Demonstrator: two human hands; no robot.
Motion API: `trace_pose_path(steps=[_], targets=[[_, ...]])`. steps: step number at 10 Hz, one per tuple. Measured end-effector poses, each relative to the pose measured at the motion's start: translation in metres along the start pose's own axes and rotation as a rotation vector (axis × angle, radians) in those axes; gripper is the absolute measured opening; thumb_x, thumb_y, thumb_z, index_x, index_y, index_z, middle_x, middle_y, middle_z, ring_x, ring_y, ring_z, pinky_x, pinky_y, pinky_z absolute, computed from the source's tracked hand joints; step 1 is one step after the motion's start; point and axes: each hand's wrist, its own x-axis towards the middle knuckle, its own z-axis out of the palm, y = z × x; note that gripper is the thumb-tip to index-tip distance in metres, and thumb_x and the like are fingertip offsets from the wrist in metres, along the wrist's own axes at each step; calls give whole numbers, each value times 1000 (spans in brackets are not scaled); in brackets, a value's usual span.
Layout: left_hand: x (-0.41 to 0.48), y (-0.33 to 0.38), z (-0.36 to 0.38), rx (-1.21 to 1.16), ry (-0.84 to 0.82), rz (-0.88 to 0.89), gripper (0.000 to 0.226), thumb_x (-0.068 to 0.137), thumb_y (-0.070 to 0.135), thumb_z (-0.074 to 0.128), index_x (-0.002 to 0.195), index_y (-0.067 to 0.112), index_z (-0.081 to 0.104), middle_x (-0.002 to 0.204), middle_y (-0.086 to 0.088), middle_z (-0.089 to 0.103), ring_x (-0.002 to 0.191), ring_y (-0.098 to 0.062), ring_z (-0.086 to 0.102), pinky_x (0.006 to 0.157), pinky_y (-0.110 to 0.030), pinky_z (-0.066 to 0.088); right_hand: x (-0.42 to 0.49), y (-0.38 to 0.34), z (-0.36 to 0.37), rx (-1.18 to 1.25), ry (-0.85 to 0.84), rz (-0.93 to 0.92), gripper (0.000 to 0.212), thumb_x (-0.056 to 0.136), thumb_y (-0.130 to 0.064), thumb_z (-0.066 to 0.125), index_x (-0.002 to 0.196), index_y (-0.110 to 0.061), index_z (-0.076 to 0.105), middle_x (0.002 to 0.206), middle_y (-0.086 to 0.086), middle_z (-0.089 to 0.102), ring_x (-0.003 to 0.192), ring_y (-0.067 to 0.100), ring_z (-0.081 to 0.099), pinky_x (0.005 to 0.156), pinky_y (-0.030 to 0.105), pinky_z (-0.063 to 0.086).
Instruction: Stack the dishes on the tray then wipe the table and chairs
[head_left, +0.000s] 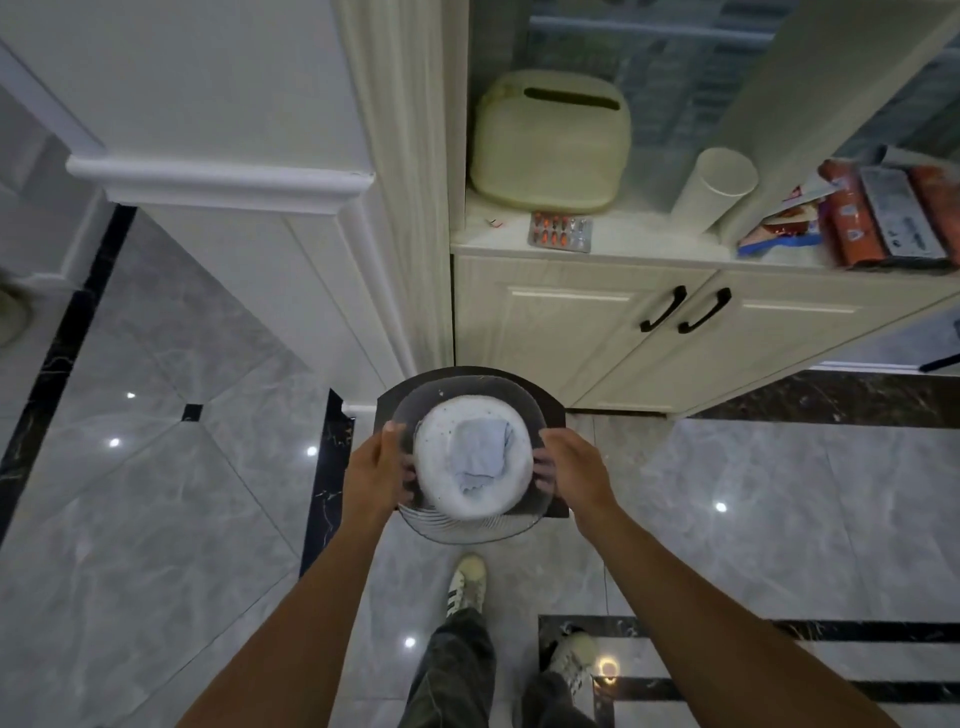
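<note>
Evidently both sets of fingers (409, 475) are clenched on the load. On each side a thumb lies over the rim of the glass plate (467, 530) while the other fingers curl in beneath it, showing pale through the glass. Whether any of them reach under the tray (545, 397) as well is hidden.

The left hand (376, 470) and right hand (574, 467) sit opposite each other at the tray's two short ends. Its long axis therefore runs side to side across the body, and the stack lies squarely between the palms, no nearer one hand than the other.

The dishes are already stacked. A white bowl (447, 499) stands in the glass plate, the plate rests on the dark tray, and a folded blue cloth (480, 449) lies in the bowl. All of it is held in the air over the marble floor (208, 493), above the person's shoes (467, 577).

A cream cabinet (571, 322) stands ahead and to the right. Its ledge is the nearest surface (649, 241), and it carries a blister pack of pills (560, 232), a cream box (550, 140) and a white cup (717, 187). No table or chair is in view.

Stacking looks finished, and wiping is not yet begun. I judge that the load must be set down level, moved forward and right, before either hand can take the cloth.
</note>
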Motion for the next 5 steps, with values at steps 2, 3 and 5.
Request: trace_pose_path(steps=[2,3,5], targets=[[10,-1,9,-105,-60,-137,45,105,58,44,121,23,69,96,-16,73,82,-31,69,65,-42,58,12,3,-2,142,-21,56,25,105,-28,56,124,-16,66,111,9,71,97,20,70,85,35,57],[12,-3,7,-140,-93,-225,61,99,69,43,120,17,68,101,-12,74,87,-30,70,71,-41,56,9,0,-8,216,-70,61,18,106,-23,53,115,-16,67,99,2,70,87,12,68,71,23,56],[-32,44,-3,298,225,34,46,109,53,26,102,20,56,93,6,58,93,-18,55,88,-39,40,-7,8,-33,277,-55,25,35,106,-35,51,135,-19,62,127,10,67,116,25,64,98,38,52]])
